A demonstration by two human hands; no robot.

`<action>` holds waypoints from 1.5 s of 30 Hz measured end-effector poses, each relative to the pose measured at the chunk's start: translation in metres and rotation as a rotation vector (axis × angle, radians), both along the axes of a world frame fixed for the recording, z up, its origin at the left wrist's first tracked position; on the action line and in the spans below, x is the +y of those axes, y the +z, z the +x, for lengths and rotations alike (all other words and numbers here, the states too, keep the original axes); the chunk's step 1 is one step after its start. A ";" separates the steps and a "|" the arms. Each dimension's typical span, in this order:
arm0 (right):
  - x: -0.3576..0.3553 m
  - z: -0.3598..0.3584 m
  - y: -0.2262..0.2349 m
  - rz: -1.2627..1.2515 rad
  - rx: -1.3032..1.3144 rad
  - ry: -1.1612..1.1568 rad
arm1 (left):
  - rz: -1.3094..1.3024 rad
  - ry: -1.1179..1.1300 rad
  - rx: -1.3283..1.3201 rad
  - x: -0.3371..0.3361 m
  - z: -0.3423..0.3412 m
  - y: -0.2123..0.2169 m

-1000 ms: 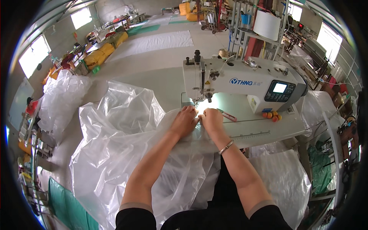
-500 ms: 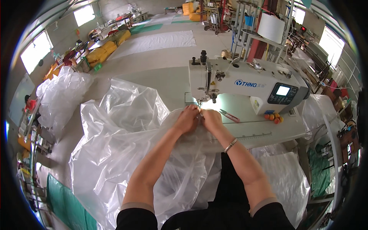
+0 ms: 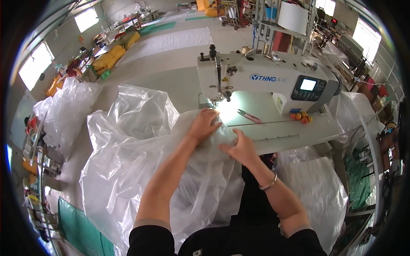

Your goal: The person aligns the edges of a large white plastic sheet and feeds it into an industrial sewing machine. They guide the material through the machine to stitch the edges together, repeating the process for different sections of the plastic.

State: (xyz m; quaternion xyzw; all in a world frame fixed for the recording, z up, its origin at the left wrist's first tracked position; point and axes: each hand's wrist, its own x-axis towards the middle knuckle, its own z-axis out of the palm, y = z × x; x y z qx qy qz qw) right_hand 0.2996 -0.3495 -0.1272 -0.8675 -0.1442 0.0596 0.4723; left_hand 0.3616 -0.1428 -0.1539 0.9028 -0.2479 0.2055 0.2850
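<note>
Your left hand lies on the sheet, at the near side of the machine; its grip cannot be told. Your right hand is released, spread. The sheet covers the near left of the table.

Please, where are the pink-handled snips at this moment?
In the head view, the pink-handled snips lie right of centre on the sewing table, between the left hand and the small red and yellow balls.
</note>
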 end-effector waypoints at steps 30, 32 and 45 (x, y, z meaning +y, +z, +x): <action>-0.050 -0.089 -0.057 0.532 0.411 -0.126 | 0.111 0.028 0.082 -0.004 -0.005 0.007; -0.045 -0.093 -0.024 0.608 0.572 -0.158 | 0.108 0.035 0.071 -0.001 -0.006 0.007; -0.056 -0.082 -0.056 -0.036 -0.395 0.064 | 0.126 0.006 0.066 -0.001 -0.006 0.005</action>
